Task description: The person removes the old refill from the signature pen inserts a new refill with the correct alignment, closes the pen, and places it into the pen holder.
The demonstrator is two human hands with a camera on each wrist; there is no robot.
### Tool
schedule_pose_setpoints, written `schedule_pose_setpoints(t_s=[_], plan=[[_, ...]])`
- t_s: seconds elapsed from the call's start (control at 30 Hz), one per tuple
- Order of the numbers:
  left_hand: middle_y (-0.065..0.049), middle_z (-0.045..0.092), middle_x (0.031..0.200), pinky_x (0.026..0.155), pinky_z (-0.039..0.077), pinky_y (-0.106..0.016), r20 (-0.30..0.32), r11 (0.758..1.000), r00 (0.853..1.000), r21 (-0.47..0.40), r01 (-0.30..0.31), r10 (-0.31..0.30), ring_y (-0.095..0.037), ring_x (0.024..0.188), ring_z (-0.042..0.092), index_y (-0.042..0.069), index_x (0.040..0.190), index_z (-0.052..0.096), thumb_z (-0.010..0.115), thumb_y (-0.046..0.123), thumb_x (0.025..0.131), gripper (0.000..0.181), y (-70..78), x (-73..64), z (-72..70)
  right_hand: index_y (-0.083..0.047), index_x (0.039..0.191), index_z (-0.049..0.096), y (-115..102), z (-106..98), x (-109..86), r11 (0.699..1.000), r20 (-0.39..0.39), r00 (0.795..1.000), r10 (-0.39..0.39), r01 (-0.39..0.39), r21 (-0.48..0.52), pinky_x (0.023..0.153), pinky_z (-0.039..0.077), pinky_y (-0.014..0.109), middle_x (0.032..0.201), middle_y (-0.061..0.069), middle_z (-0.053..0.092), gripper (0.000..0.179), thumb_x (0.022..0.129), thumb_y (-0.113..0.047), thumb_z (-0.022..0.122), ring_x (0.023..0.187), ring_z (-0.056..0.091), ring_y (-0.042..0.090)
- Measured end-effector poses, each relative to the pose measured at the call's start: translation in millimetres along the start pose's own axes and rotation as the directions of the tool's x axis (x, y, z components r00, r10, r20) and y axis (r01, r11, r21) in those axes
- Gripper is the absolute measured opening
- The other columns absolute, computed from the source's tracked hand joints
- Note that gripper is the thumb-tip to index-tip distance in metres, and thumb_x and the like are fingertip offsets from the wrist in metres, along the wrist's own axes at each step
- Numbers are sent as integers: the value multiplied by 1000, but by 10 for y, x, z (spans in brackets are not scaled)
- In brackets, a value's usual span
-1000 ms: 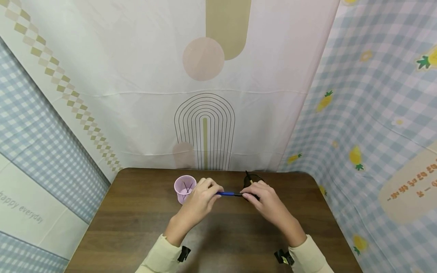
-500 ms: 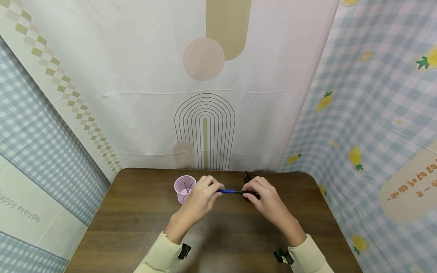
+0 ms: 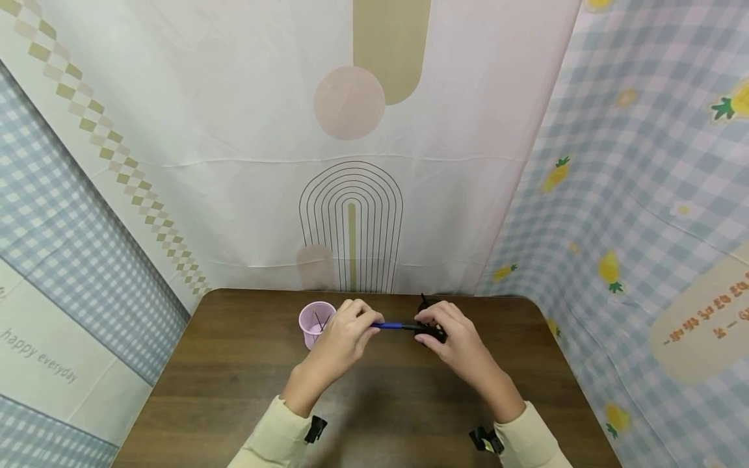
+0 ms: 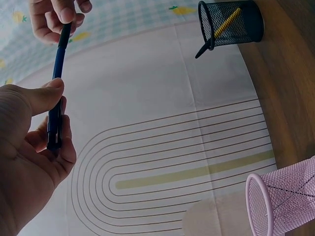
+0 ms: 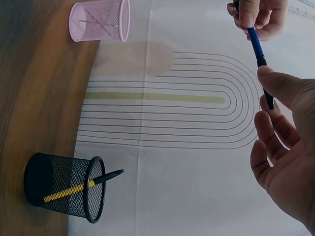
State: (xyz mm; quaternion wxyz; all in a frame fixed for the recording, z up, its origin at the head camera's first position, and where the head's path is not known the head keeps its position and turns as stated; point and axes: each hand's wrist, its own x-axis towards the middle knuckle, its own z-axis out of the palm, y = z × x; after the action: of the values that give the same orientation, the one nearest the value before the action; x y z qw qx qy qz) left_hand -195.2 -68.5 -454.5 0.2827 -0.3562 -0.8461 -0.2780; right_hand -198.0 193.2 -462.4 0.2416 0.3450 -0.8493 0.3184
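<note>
A blue pen (image 3: pixel 391 325) with a black front section is held up crosswise between both hands. My left hand (image 3: pixel 345 335) grips its blue barrel between thumb and curled fingers; the clip end shows in the left wrist view. At the other end, my right hand (image 3: pixel 455 335) pinches the black section, thumb (image 5: pixel 278 81) laid over it and the dark tip sticking out past the thumb. Behind the right hand stands a black mesh pen cup (image 5: pixel 69 169), mostly covered in the head view. In it leans a yellow pen (image 5: pixel 66 191) with a black end.
A pink mesh cup (image 3: pixel 307 320) with slim dark sticks inside stands just beyond the left hand. Both cups are near the back edge of the brown wooden table (image 3: pixel 234 364). A printed white cloth (image 3: pixel 251 195) hangs behind it, checked cloth (image 3: pixel 620 195) on the right.
The pen has risen slightly with both hands still on it. The right hand's fingers have shifted and spread a little along its black section, showing more of it.
</note>
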Motion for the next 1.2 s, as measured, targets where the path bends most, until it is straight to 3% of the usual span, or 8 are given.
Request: schedule_pose_setpoints(t_s=[0.13, 0.27, 0.4, 0.5, 0.67, 1.2], plan=[[3, 65, 96, 78, 51, -32, -6, 1000, 1000, 10, -6, 6, -18, 90, 59, 15, 100, 73, 78, 8, 90, 14, -4, -1, -2, -12, 116, 71, -12, -12, 5, 1000, 24, 1000, 6, -6, 4, 77, 57, 38, 112, -1, 68, 44, 77, -9, 90, 99, 61, 14], [2, 65, 96, 78, 50, -32, -9, 1000, 1000, 12, -9, 9, -18, 90, 59, 15, 100, 72, 77, 8, 90, 13, -3, 5, -5, -14, 122, 71, -38, -39, 10, 999, 56, 997, 47, -46, -14, 78, 55, 35, 112, -3, 69, 43, 82, -14, 86, 100, 61, 14], [2, 64, 96, 78, 51, -32, -11, 1000, 1000, 12, -11, 12, -19, 91, 59, 14, 100, 72, 77, 8, 90, 13, 0, 10, -8, -16, 124, 72, -50, -57, 16, 995, 80, 992, 97, -94, -37, 74, 50, 30, 108, -5, 71, 33, 92, -18, 78, 94, 59, 13], [2, 64, 97, 79, 51, -32, -9, 1000, 1000, 14, -11, 11, -19, 91, 59, 14, 101, 72, 77, 8, 90, 13, 6, 15, -14, -17, 117, 76, -40, -59, 21, 994, 73, 992, 99, -96, -43, 72, 49, 28, 103, -6, 73, 22, 95, -16, 74, 90, 59, 11], [2, 64, 97, 79, 50, -32, -6, 1000, 1000, 21, -9, 10, -19, 92, 59, 14, 101, 73, 76, 8, 91, 12, 17, 21, -26, -19, 105, 78, -19, -54, 25, 997, 45, 996, 71, -69, -41, 69, 49, 26, 95, -11, 72, 15, 92, -11, 76, 85, 57, 6], [2, 64, 96, 76, 50, -32, -6, 999, 1000, 25, -22, 22, -19, 89, 58, 15, 101, 72, 77, 8, 91, 12, 16, 45, -15, -15, 101, 70, -56, -55, 50, 999, -1, 999, 43, -43, -1, 75, 52, 28, 102, -5, 66, 27, 82, -1, 84, 94, 58, 10]])
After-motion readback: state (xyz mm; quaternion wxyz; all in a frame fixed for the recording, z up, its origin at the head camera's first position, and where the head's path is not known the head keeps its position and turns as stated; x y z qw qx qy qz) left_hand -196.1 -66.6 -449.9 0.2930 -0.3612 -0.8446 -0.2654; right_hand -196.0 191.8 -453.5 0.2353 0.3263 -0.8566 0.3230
